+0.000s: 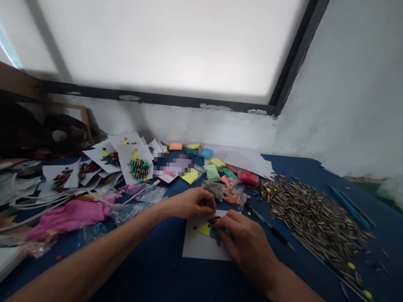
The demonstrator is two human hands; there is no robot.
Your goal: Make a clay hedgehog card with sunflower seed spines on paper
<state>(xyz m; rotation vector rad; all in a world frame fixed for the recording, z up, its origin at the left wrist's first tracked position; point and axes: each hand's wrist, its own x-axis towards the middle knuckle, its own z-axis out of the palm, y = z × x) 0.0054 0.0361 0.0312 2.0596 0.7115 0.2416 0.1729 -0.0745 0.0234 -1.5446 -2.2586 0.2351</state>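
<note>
A white paper card point(194, 249) lies on the blue table in front of me. On it is a yellow and teal clay figure point(203, 228) with a few dark striped sunflower seeds point(213, 220) at its upper edge. My right hand point(246, 232) covers the card's right side, its fingers bent together against the figure. Just beyond the card's top edge, my left hand point(198, 201) is closed, thumb and fingertips pinched near the seeds. Whatever either hand's fingertips hold is too small or hidden to make out.
A large pile of sunflower seeds point(307, 213) spreads to the right, beside a pen point(272, 229) and blue tweezers point(352, 207). Bright clay packets point(212, 172) and a phone point(170, 169) lie ahead. Decorated cards point(134, 164), pink cloth point(74, 215) and cables point(39, 204) crowd the left.
</note>
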